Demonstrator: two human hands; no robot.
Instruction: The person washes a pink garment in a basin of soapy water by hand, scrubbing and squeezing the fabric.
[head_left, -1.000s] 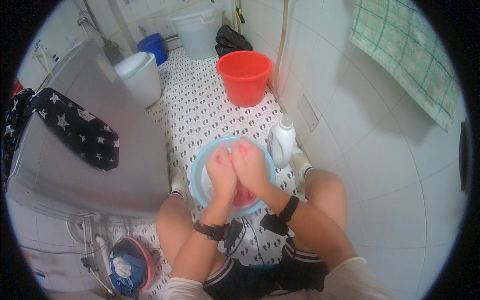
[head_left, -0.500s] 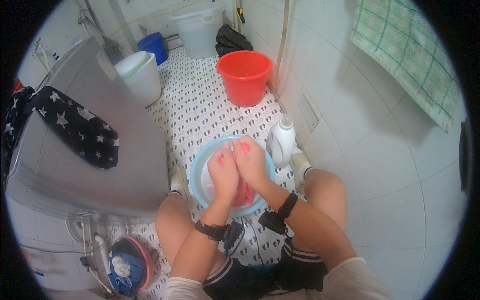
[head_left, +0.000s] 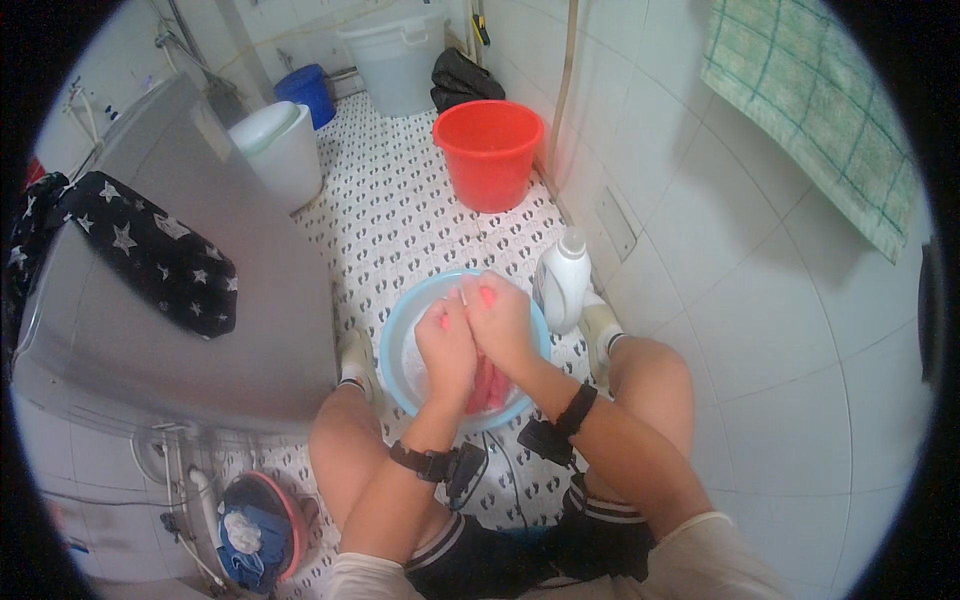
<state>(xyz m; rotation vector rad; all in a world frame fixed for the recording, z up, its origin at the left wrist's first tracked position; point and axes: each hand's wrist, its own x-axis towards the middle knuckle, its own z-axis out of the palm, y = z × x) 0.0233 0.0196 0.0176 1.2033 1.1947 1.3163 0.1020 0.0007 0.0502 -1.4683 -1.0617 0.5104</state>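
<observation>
A light blue basin (head_left: 391, 365) with foamy water stands on the floor between my feet. Over it, my left hand (head_left: 446, 350) and my right hand (head_left: 503, 322) are pressed side by side, both closed around a wet pinkish-red cloth (head_left: 487, 388). Bits of the cloth poke out at the curled fingers, and the rest hangs down into the basin behind my wrists. What kind of cloth it is I cannot tell. Just right of the basin stands a white detergent bottle (head_left: 563, 282) with its cap on.
Beyond the basin stands a red bucket (head_left: 490, 170). A grey appliance (head_left: 250, 300), draped with a black star-patterned cloth (head_left: 150, 255), is at left. Lower left, a pink tub (head_left: 296, 520) holds clothes. A green checked towel (head_left: 815, 110) hangs on the right tiled wall.
Both hands stay over the basin with the cloth in them. The fingers have shifted slightly, with the right ones curled a little tighter.
</observation>
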